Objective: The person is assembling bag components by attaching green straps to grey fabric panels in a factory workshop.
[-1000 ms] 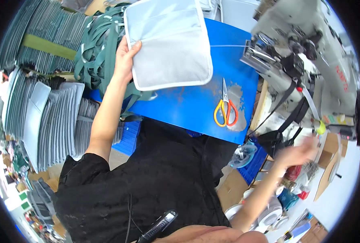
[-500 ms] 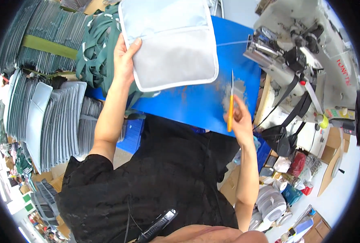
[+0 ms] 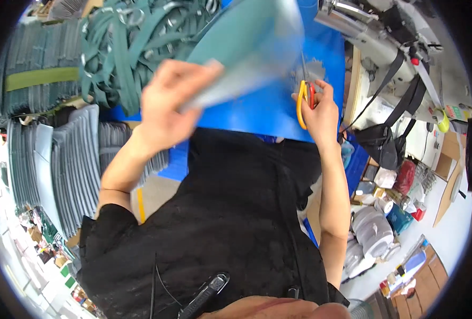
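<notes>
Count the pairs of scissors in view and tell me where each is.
1. The scissors, with yellow and red handles, are in the right hand, at the right part of the blue tabletop. Others may be hidden in the clutter.

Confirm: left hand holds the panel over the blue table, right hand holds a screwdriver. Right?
Not quite: in the head view, the right hand holds scissors with yellow and red handles, not a screwdriver. The left hand does hold the panel over the blue table.
</notes>
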`<state>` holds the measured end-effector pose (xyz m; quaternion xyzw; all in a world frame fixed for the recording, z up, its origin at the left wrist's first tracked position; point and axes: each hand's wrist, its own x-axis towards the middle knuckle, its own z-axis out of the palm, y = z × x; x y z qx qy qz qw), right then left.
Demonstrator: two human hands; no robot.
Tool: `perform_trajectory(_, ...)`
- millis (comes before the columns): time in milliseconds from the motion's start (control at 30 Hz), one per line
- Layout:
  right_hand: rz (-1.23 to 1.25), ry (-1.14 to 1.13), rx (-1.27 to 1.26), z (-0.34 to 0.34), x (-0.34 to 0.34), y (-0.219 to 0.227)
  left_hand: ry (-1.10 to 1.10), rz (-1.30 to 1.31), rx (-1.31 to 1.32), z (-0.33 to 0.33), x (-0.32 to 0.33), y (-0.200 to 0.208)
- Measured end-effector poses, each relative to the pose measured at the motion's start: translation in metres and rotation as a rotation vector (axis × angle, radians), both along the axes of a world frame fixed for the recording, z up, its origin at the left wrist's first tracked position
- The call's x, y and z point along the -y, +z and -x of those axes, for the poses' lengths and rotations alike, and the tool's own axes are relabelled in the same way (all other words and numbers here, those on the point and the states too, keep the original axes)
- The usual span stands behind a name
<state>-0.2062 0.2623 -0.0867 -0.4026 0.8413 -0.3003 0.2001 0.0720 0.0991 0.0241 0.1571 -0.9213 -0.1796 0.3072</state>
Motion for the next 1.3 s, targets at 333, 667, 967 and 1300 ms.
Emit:
perform_trajectory(333,0.127,0.157,-0.465,0.031,-0.02,-0.038,-0.051,-0.116,0.427,0.004,-0.006,-0.111)
perform_trajectory(667,0.031,-0.07,0.499,0.02,0.009,-0.045,0.152,0.147,0.138,0.006,0.068,-0.147)
perform_trajectory(967,0.233,-0.208,1.562,-0.02,0.0,-0.017,0.16,0.133,-0.049,-0.008,0.059,-0.148)
perform_trajectory(1300,0.486,-0.052,0.661,-0.011,-0.01,-0.036,0.173,0.076,0.005,-0.003,0.066,-0.155)
